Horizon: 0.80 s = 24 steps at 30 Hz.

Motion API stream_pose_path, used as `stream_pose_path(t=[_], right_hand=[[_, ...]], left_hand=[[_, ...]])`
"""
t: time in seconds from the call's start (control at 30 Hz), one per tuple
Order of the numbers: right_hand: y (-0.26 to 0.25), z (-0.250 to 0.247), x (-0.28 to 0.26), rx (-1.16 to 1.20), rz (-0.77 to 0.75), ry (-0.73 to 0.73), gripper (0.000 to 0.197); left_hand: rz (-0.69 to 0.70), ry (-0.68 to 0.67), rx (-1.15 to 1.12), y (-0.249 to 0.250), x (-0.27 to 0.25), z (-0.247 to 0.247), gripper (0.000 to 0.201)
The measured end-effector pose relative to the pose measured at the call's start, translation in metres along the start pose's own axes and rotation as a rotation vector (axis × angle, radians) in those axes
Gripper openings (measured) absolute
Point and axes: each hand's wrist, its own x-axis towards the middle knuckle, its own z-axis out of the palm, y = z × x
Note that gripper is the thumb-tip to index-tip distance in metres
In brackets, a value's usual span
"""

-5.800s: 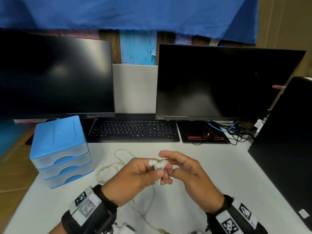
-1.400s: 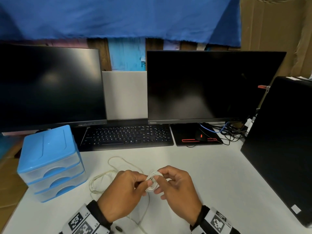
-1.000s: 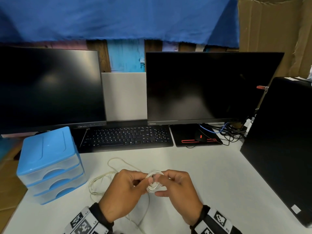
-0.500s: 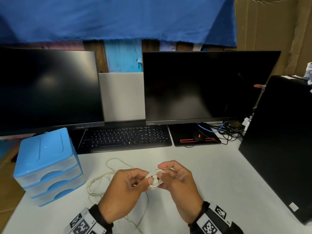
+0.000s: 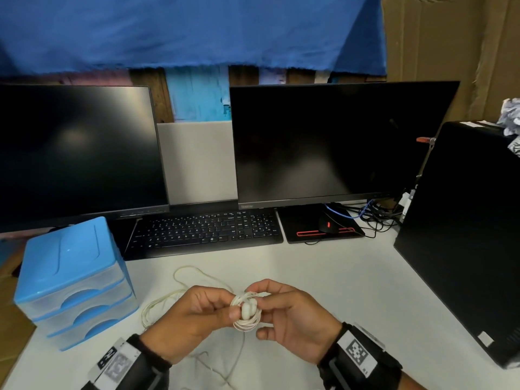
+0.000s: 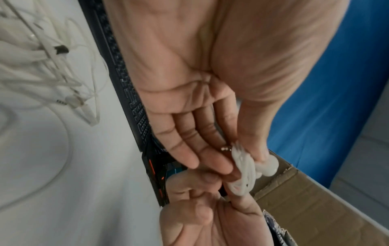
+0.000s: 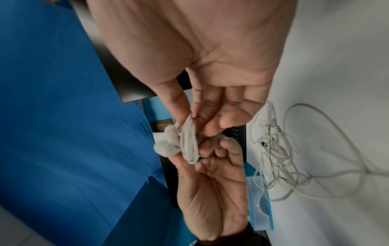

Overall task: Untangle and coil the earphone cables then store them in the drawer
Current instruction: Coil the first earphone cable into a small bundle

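Head view: item one, a white earphone coil (image 5: 245, 313), held over the white desk (image 5: 323, 280) between both hands. The left hand (image 5: 188, 319) pinches it by thumb and fingertip, the two earbuds lying against the thumb tip; the right hand (image 5: 292, 319) has thumb and forefinger curled about the far side of the loops. Compared with nearly six seconds back, when the wraps sat loosely over raised fingers, the bundle is now a tight small ring and both hands have dropped lower and nearer the body; over the last second the grip has scarcely altered. Judged: winding of this set is about finished, with the tail end being tucked in. Item two, a second tangle of cable (image 5: 168, 301), lies loose on the desk just behind the left hand, its jack visible in the right wrist view; not yet untangled. Item three, a blue drawer unit (image 5: 70, 280) at the left, all three drawers closed; one needs opening before storage. Keyboard (image 5: 205, 230) behind.
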Motion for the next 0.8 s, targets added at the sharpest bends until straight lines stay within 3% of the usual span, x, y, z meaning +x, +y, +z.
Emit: stream_pose_path(t=[0.1, 0.17, 0.3, 0.43, 0.67, 0.8], right_hand=[[0.005, 0.005, -0.001, -0.092, -0.083, 0.014, 0.019], [0.009, 0.009, -0.002, -0.226, -0.215, 0.101, 0.018], [0.012, 0.01, 0.001, -0.407, -0.435, 0.283, 0.015], [0.013, 0.008, 0.001, -0.405, -0.435, 0.314, 0.024], [0.011, 0.005, 0.001, -0.361, -0.435, 0.352, 0.018], [0.016, 0.008, 0.001, -0.332, -0.447, 0.424, 0.032]], left_hand=[[0.003, 0.035, -0.165, -0.002, 0.001, 0.005, 0.047], [-0.01, 0.108, -0.234, -0.003, 0.002, 0.01, 0.052], [-0.059, 0.283, -0.278, -0.008, 0.006, 0.023, 0.026], [-0.119, 0.345, -0.374, -0.014, 0.006, 0.03, 0.025], [-0.138, 0.364, -0.359, -0.015, 0.006, 0.029, 0.026], [-0.084, 0.366, -0.223, -0.013, 0.004, 0.034, 0.023]])
